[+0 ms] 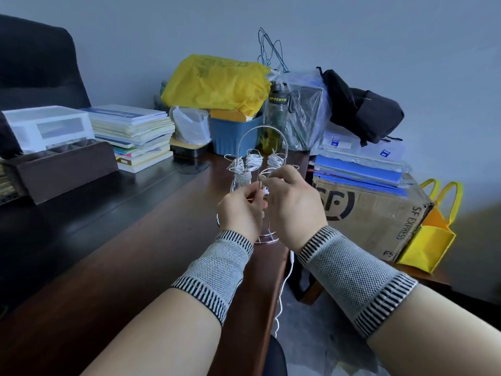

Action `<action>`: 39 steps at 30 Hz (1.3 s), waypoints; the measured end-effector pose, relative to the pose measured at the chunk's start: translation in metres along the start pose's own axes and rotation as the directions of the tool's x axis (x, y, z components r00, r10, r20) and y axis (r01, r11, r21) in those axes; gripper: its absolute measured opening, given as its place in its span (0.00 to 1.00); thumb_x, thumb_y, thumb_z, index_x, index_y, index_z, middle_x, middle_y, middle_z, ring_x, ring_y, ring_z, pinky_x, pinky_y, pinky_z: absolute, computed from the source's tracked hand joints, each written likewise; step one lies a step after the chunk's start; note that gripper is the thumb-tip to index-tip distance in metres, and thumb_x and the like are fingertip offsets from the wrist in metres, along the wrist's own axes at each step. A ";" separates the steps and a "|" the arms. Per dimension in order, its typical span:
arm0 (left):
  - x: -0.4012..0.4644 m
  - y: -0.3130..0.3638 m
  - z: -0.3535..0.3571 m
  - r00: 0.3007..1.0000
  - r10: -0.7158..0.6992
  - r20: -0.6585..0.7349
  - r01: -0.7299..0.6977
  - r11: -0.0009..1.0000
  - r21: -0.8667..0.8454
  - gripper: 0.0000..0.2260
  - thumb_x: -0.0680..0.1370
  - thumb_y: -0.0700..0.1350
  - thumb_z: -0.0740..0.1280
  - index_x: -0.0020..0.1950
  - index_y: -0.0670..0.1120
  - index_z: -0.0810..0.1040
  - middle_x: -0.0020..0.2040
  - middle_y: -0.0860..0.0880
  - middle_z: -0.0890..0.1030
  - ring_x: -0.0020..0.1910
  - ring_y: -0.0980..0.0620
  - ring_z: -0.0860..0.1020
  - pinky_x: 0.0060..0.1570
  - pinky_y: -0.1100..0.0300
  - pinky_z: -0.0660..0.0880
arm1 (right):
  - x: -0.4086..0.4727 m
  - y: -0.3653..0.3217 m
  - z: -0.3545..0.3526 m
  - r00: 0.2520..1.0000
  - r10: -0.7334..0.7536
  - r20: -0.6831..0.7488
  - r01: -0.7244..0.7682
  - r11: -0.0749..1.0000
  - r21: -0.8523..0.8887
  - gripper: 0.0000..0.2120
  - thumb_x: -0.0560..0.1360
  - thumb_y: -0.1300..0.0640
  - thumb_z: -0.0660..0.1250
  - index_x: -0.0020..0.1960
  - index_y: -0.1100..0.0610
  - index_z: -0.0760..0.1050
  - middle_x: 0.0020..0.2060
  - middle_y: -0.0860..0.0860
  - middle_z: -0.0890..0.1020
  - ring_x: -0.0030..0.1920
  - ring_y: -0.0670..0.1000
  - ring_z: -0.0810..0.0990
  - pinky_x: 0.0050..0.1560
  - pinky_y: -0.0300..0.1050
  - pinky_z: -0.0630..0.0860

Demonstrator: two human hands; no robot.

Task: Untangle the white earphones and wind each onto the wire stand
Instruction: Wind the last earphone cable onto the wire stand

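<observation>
hands at the stand, one earphone cord in work

the wire stand (264, 147) sits upright on the brown desk (151, 240), near its right edge. three white coils (253, 160) are wound on its upper arms, and a fourth coil (241, 177) sits lower on the left side.

both hands are raised in front of the stand, close together. the left hand (240, 210) has its fingers curled and pinches a bit of white cord (264, 190) between thumb and forefinger. the right hand (294, 202) is likewise curled, fingertips pinching cord just above, beside a stand arm. whether the two hold the same strand cannot be told. both wrists wear grey knit bands.

a loose white cord end (284, 283) hangs below the right wrist, over the desk edge toward the floor.

behind the stand: a blue bin (233, 137), a yellow bag (217, 82) on top, a bottle (276, 118). left: stacked books (135, 131). right: a cardboard box (371, 213) under blue folders.
</observation>
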State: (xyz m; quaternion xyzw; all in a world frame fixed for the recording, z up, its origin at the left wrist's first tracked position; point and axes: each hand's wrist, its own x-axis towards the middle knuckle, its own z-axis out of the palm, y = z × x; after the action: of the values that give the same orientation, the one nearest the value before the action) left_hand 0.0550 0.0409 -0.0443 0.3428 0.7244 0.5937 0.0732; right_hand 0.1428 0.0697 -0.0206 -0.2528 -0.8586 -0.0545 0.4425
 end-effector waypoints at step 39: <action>0.002 0.002 0.000 0.992 0.101 0.072 -0.109 0.987 0.120 0.11 0.78 0.42 0.66 0.60 0.50 0.80 0.54 0.52 0.84 0.51 0.48 0.82 0.56 0.53 0.78 | 0.007 0.041 0.012 0.969 0.219 0.116 -0.231 0.968 0.095 0.17 0.76 0.62 0.64 0.63 0.52 0.79 0.47 0.53 0.82 0.44 0.53 0.80 0.43 0.40 0.70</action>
State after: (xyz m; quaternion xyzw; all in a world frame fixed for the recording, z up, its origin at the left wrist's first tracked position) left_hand 0.0540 0.0425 -0.0421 0.4036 0.7378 0.5393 0.0442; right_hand 0.1507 0.1119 -0.0271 -0.3269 -0.8481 0.0561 0.4131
